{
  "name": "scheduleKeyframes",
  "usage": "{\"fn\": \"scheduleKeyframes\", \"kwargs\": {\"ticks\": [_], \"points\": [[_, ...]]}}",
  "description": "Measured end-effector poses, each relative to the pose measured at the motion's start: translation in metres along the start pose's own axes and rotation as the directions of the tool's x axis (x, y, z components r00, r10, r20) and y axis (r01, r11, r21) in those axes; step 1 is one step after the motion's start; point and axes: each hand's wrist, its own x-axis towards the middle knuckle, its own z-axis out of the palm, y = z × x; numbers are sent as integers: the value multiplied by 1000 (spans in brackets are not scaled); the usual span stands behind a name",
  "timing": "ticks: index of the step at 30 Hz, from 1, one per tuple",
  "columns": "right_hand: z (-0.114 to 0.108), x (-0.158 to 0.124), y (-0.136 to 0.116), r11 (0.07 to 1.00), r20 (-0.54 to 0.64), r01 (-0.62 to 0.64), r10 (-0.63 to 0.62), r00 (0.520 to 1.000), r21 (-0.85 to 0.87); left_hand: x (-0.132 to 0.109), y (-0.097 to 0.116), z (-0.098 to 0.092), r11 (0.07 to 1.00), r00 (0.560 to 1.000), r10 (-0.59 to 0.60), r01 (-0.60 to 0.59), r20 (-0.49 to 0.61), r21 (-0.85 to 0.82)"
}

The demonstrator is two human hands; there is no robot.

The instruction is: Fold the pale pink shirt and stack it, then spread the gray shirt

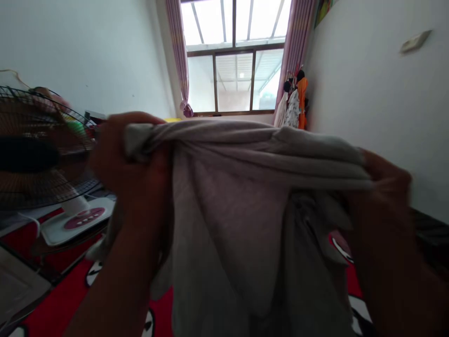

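A grey cloth garment [228,224], probably a T-shirt, hangs in front of me in soft folds, its top edge pulled taut and bunched. My left hand [129,159] grips the garment's left end in a closed fist. My right hand [382,196] pinches the opposite end of the same edge and looks slightly blurred. The garment hides most of the floor between my hands.
A black-caged standing fan [42,150] with a white base [77,220] is close on the left. Below lies a red cartoon-printed mat [56,299]. Hanging clothes [293,105] stand at the far right corner, beside a curtained window [235,79].
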Motion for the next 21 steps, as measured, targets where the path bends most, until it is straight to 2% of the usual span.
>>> {"fn": "scheduleKeyframes", "kwargs": {"ticks": [1,2,4,6,8,11,13,15,17,19,21], "points": [[6,16,17,999,37,-14,15,999,-38,13,3,17,998,975,67,-67,-210,7],[13,28,36,993,100,-38,49,994,-111,23,2,36,994,941,113,-107,-319,37],[25,39,77,950,243,-65,144,959,-307,31,-13,74,977,981,165,-148,-102,153],[25,29,113,860,236,-49,194,952,-508,23,-42,105,979,995,103,-102,2,179],[15,2,141,809,231,-3,172,958,-588,0,-74,124,971,990,34,-65,136,231],[-12,-51,162,853,374,11,218,901,-522,-48,-104,129,976,950,92,-145,299,163],[-30,-80,165,888,463,23,217,859,-459,-79,-106,122,977,905,157,-201,396,72],[-43,-98,164,906,543,33,224,809,-423,-104,-96,115,972,847,207,-235,490,-4],[-49,-108,163,908,627,22,271,730,-419,-123,-82,112,961,775,254,-270,579,-61],[-48,-114,163,895,689,23,327,646,-446,-136,-68,117,937,691,318,-334,649,-103],[-41,-119,165,866,698,64,353,623,-495,-145,-59,130,899,606,389,-415,694,-142]]}}
